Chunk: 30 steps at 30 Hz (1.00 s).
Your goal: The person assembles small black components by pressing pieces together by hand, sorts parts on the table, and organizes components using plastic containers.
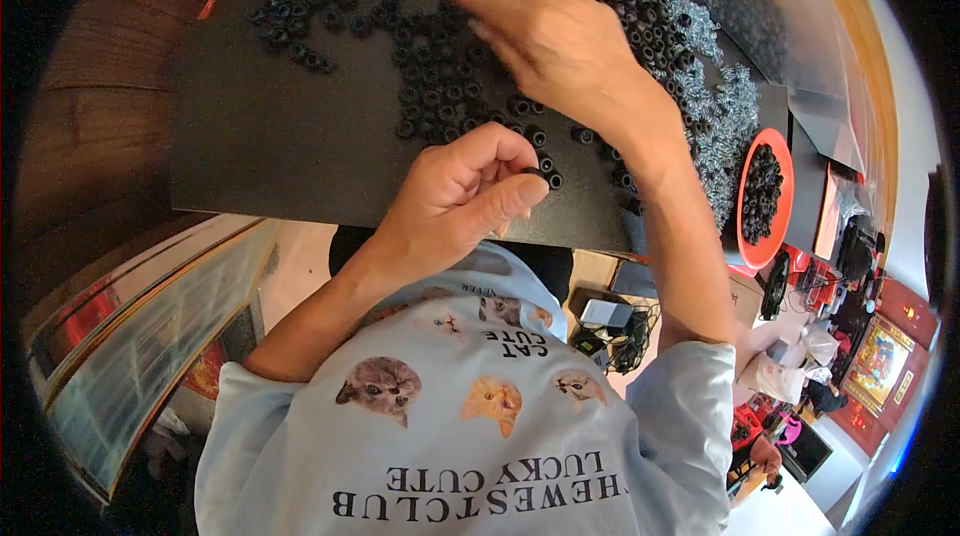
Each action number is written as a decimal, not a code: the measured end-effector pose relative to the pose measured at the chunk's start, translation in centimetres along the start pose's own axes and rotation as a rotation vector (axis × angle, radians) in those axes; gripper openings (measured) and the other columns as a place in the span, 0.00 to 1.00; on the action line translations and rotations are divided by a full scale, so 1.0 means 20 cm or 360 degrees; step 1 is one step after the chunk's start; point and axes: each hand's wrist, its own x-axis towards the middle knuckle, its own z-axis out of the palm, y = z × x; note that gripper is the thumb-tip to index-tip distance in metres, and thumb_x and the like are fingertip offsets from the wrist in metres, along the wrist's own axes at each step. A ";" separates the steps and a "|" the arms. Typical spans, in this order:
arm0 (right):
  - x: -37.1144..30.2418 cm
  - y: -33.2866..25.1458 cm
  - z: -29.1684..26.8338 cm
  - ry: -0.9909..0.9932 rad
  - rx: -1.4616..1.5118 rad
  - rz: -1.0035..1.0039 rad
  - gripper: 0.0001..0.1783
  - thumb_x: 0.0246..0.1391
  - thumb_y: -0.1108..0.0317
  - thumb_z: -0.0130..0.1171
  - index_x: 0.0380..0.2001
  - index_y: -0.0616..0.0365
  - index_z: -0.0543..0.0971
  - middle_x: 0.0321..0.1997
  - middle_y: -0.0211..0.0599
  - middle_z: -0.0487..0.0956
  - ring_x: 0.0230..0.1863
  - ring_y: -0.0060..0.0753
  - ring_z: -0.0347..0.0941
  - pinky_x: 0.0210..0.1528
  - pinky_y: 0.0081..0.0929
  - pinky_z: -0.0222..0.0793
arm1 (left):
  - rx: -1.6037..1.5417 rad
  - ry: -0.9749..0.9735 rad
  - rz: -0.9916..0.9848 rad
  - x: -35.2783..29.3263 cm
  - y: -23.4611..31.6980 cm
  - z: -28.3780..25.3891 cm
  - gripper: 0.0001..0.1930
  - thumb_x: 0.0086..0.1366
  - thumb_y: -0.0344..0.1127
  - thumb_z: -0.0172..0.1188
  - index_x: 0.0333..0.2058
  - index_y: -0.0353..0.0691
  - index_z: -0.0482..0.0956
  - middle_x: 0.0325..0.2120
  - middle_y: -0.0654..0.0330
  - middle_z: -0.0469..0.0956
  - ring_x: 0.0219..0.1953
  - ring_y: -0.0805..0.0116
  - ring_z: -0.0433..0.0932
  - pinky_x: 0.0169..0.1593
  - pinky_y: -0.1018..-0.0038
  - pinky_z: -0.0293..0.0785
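My left hand (455, 198) is at the table's near edge, thumb and forefinger pinched on a small black ring-shaped part (532, 172) that they mostly cover. Just beside its fingertips, a few similar black parts (554, 179) lie on the dark table. Farther off, my right hand (560, 31) is over the table with its back upward and its fingers stretched to the left, somewhat blurred. Nothing shows between them. Below that hand spreads a loose group of black round parts (430, 94) with holes in their middles.
To the right lies a heap of small shiny metal pieces (735, 101), bordered by more black parts (625, 1). A red oval dish (785, 181) of black parts stands at the table's right edge. Another scattered group (300, 16) is at the far left of the dark table (260, 146).
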 end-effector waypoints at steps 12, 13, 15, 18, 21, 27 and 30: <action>-0.16 0.02 -0.17 -0.0379 -0.0124 0.0075 0.18 0.41 0.74 0.56 0.40 0.53 0.80 0.39 0.35 0.74 0.41 0.39 0.71 0.38 0.33 0.72 | 0.0100 -0.0070 0.0002 -0.01 0.00 -0.03 0.09 0.64 0.35 0.58 0.37 0.37 0.71 0.24 0.66 0.73 0.24 0.82 0.69 0.27 0.84 0.66; -0.17 0.03 -0.18 -0.0390 -0.0159 0.0065 0.19 0.41 0.75 0.56 0.41 0.52 0.80 0.41 0.34 0.74 0.41 0.39 0.71 0.38 0.33 0.73 | 0.0128 -0.0082 0.0032 -0.01 0.00 -0.03 0.09 0.64 0.35 0.58 0.37 0.37 0.71 0.24 0.66 0.73 0.23 0.82 0.69 0.27 0.84 0.66; -0.18 0.05 -0.18 -0.0393 -0.0160 0.0101 0.19 0.41 0.75 0.57 0.41 0.52 0.80 0.41 0.34 0.74 0.41 0.39 0.71 0.38 0.32 0.73 | 0.0136 -0.0087 0.0030 -0.01 0.00 -0.03 0.09 0.64 0.35 0.58 0.37 0.37 0.71 0.24 0.66 0.73 0.23 0.82 0.69 0.26 0.84 0.66; -0.20 0.08 -0.19 -0.0372 -0.0141 0.0137 0.16 0.44 0.73 0.57 0.40 0.51 0.80 0.41 0.34 0.74 0.41 0.39 0.72 0.38 0.33 0.74 | 0.0165 -0.0069 0.0043 -0.01 -0.01 -0.03 0.09 0.64 0.34 0.58 0.37 0.36 0.71 0.24 0.66 0.73 0.23 0.82 0.69 0.26 0.84 0.66; -0.21 0.11 -0.20 -0.0298 -0.0024 0.0189 0.14 0.47 0.73 0.57 0.40 0.52 0.79 0.41 0.35 0.74 0.41 0.41 0.72 0.39 0.33 0.73 | 0.0181 -0.0059 0.0050 0.00 -0.01 -0.02 0.08 0.64 0.34 0.58 0.37 0.36 0.71 0.23 0.66 0.73 0.23 0.82 0.69 0.26 0.83 0.66; -0.11 0.21 -0.10 -0.0133 -0.0363 0.0314 0.16 0.49 0.73 0.53 0.43 0.55 0.77 0.38 0.38 0.73 0.44 0.43 0.72 0.40 0.37 0.73 | 0.0169 -0.0093 0.0036 0.00 -0.01 -0.02 0.09 0.63 0.34 0.58 0.37 0.36 0.71 0.23 0.66 0.73 0.23 0.82 0.70 0.26 0.83 0.66; -0.11 0.19 -0.10 -0.0199 -0.0309 0.0230 0.16 0.47 0.74 0.53 0.42 0.54 0.77 0.37 0.38 0.73 0.43 0.43 0.73 0.40 0.38 0.73 | 0.0209 -0.0081 0.0022 0.00 -0.01 -0.02 0.09 0.63 0.34 0.58 0.36 0.36 0.71 0.23 0.66 0.73 0.23 0.82 0.70 0.25 0.83 0.66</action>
